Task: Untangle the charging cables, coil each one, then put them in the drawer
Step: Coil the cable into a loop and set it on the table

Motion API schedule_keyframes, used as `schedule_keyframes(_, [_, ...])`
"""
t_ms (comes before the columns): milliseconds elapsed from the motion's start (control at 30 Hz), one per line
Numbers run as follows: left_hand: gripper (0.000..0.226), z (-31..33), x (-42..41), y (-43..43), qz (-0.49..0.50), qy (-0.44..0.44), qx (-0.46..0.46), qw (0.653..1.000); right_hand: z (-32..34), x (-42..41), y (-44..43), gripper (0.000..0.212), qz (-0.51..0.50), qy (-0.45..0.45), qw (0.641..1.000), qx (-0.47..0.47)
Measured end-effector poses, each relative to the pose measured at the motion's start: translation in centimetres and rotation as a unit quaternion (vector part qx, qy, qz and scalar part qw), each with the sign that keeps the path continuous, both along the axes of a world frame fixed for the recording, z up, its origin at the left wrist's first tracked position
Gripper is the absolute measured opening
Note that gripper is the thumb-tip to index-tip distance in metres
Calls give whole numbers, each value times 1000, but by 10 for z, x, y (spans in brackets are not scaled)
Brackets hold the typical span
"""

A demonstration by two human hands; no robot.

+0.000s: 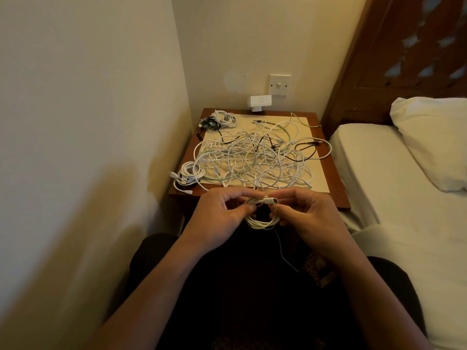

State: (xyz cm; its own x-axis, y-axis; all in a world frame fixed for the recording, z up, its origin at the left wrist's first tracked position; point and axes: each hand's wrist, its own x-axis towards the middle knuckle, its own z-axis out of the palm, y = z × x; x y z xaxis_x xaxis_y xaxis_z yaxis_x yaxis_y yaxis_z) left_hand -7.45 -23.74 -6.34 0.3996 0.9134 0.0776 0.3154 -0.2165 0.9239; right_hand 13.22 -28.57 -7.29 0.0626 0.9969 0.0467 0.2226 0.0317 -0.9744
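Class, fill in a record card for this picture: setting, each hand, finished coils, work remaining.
Setting: brown wooden bedside table in a room corner, beside a white bed
Left hand: grips one side of a small white cable coil
Right hand: pinches the coil's other side, near its white plug
Finished coils: white bundle at the table's near left corner; white and dark bundles at its far left corner
Remaining: large tangle of mostly white cables on the cream mat
Drawer: not in view
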Motion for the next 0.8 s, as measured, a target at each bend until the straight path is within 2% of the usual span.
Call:
schedule_keyframes(67, [29,-3,0,6,-2,-3,-32,999,-3,0,4,19,-1,1,1000,1])
schedule_keyframes(200, [28,-10,0,17,-3,59,-22,998,-9,0,11,23,18,-26,999,-19])
schedule_keyframes(333, [28,-15,-8,34,-9,7,-53,999,-15,3,20,20,12,-54,998,-6])
schedule_keyframes(433, [28,-18,-16,65,55,-17,-28,998,-17,15,36,16,-22,-104,994,16])
schedule_keyframes(600, [28,-13,-26,156,152,-1,22,988,-11,38,80,15,-93,-181,977,57])
schedule_keyframes(800, [29,-11,-18,301,209,33,68,975,-2,62,153,17,-117,-205,967,92])
